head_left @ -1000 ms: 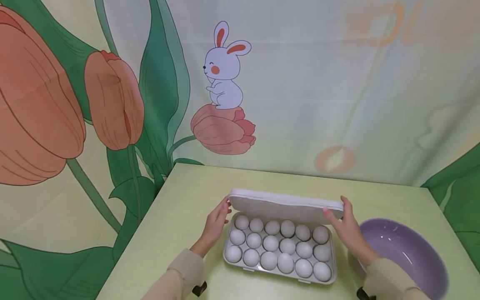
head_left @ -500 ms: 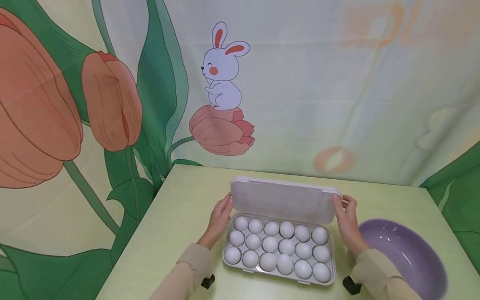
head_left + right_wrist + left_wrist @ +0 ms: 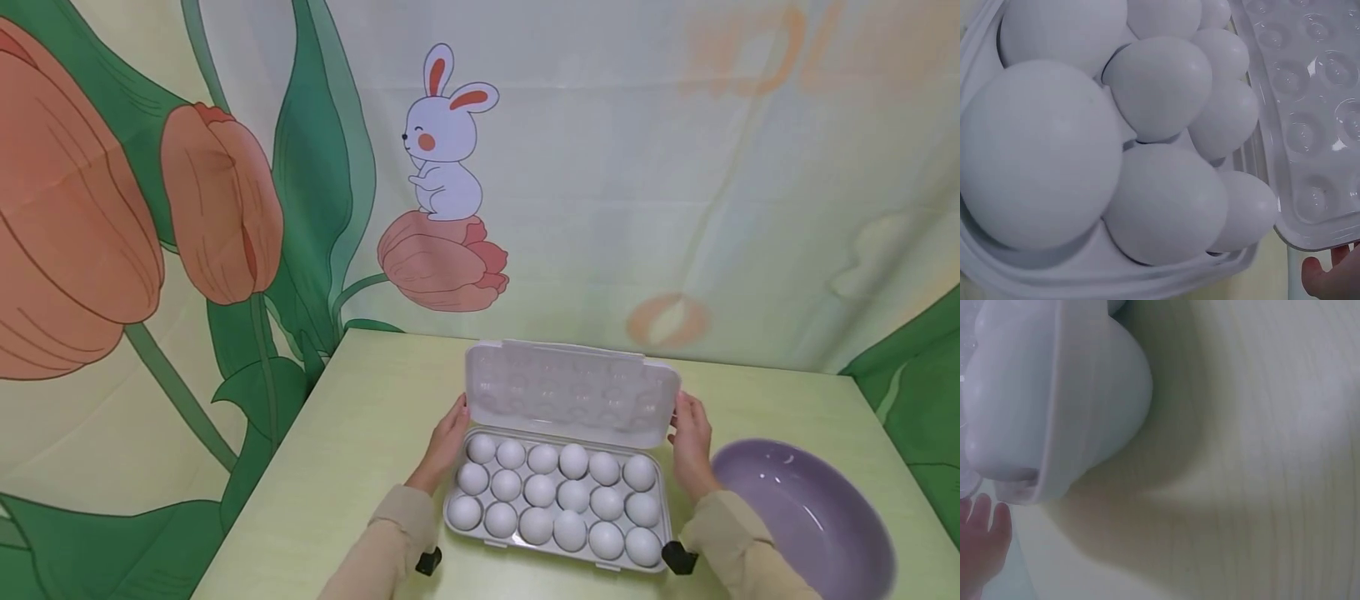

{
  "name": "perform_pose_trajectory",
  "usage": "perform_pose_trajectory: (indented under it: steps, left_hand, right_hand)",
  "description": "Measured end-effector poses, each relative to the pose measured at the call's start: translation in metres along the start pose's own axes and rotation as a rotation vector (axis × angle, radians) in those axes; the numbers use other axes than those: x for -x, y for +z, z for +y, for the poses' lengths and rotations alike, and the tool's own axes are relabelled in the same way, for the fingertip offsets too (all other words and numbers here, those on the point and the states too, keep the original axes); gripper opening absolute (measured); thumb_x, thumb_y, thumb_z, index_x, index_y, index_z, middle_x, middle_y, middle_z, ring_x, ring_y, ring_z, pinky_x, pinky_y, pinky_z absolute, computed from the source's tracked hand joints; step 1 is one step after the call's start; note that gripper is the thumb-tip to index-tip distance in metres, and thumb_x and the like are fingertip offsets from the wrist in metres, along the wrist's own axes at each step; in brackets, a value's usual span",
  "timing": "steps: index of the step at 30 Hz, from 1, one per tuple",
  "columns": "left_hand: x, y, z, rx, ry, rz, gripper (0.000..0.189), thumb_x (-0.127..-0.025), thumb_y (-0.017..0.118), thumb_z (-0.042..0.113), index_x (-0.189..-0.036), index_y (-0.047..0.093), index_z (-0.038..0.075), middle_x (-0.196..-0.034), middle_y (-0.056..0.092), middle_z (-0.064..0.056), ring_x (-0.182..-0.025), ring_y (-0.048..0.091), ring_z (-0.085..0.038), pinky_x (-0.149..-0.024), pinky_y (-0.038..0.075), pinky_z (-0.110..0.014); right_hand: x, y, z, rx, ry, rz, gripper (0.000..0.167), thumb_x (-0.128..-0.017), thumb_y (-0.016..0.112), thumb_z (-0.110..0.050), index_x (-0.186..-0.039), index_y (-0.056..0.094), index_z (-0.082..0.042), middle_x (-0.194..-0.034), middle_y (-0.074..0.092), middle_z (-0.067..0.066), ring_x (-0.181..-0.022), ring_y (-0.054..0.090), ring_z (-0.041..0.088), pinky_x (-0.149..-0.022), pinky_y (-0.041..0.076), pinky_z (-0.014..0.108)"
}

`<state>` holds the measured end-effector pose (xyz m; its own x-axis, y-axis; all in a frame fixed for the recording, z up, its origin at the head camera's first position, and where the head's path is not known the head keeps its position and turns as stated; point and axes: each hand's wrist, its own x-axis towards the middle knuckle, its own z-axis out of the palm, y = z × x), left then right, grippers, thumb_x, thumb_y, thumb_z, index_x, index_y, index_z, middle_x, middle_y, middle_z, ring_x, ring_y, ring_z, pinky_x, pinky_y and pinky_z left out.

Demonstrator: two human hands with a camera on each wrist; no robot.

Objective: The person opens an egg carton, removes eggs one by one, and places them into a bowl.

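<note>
A white plastic egg box (image 3: 555,540) lies open on the table, its tray filled with rows of white eggs (image 3: 539,490). Its dimpled lid (image 3: 573,387) leans back behind the tray, inner side showing. At the lid's left edge is my left hand (image 3: 444,442), fingers extended; in the left wrist view its fingertips (image 3: 1002,515) are close to the box's corner. My right hand (image 3: 692,437) holds the lid's right edge with bent fingers. In the right wrist view some fingers of that hand (image 3: 1338,278) go behind the lid's rim and are partly hidden.
A purple bowl (image 3: 806,508) stands on the table just right of the egg box, close to my right forearm. The pale yellow-green table (image 3: 352,433) ends at the back against a printed cloth (image 3: 600,208) with tulips and a rabbit.
The lid has swung further back, away from me, so its dimpled inside now shows fully. Both hands have followed at its two ends; the tray and bowl have hardly moved.
</note>
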<state>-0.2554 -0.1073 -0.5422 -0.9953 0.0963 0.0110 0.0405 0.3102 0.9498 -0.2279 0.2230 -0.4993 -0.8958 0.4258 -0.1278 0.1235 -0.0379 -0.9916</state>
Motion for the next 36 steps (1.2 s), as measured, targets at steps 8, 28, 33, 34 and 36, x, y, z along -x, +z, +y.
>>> perform_pose_trajectory:
  steps: [8,28,33,34,36]
  left_hand:
    - [0.006,0.003,0.017,0.087,-0.029,-0.019,0.047,-0.096,0.026,0.017,-0.136,0.021,-0.009,-0.141,0.020,-0.024,-0.128,0.024,-0.038,-0.108,0.015,-0.046]
    - [-0.032,0.024,-0.066,0.187,-0.046,0.052,0.051,-0.093,0.033,0.033,-0.135,0.033,0.004,-0.142,0.028,-0.011,-0.133,0.021,-0.025,-0.109,0.016,-0.038]
    - [0.001,0.015,0.003,0.166,-0.126,0.022,0.049,-0.095,0.028,0.022,-0.132,0.029,-0.010,-0.138,0.024,-0.025,-0.130,0.018,-0.039,-0.107,0.014,-0.048]
    - [0.004,0.014,0.009,0.166,-0.134,0.015,0.048,-0.095,0.027,0.021,-0.132,0.028,-0.011,-0.138,0.024,-0.026,-0.129,0.018,-0.040,-0.107,0.015,-0.049]
    - [0.009,0.013,0.019,0.193,-0.158,0.010,0.047,-0.095,0.027,0.018,-0.132,0.028,-0.011,-0.139,0.024,-0.025,-0.130,0.018,-0.039,-0.107,0.014,-0.047]
  right_hand:
    - [-0.004,0.004,0.009,0.032,0.042,-0.024,0.062,-0.089,0.030,-0.052,-0.138,0.030,-0.014,-0.111,0.046,0.000,-0.093,0.040,0.010,-0.076,0.036,0.028]
    - [-0.015,0.005,0.033,-0.010,0.125,-0.140,0.072,-0.088,0.024,-0.055,-0.138,0.017,-0.003,-0.136,0.027,0.018,-0.124,0.028,0.028,-0.099,0.026,0.042]
    - [-0.016,0.004,0.035,0.025,0.119,-0.211,0.072,-0.089,0.022,-0.054,-0.140,0.014,-0.003,-0.139,0.024,0.019,-0.128,0.026,0.029,-0.100,0.026,0.045]
    - [-0.016,0.004,0.036,0.036,0.117,-0.227,0.071,-0.090,0.021,-0.054,-0.140,0.014,-0.003,-0.139,0.023,0.019,-0.128,0.024,0.029,-0.101,0.026,0.046]
    - [-0.017,0.003,0.037,0.063,0.118,-0.257,0.072,-0.090,0.020,-0.054,-0.140,0.013,-0.004,-0.141,0.022,0.019,-0.130,0.021,0.029,-0.103,0.024,0.047]
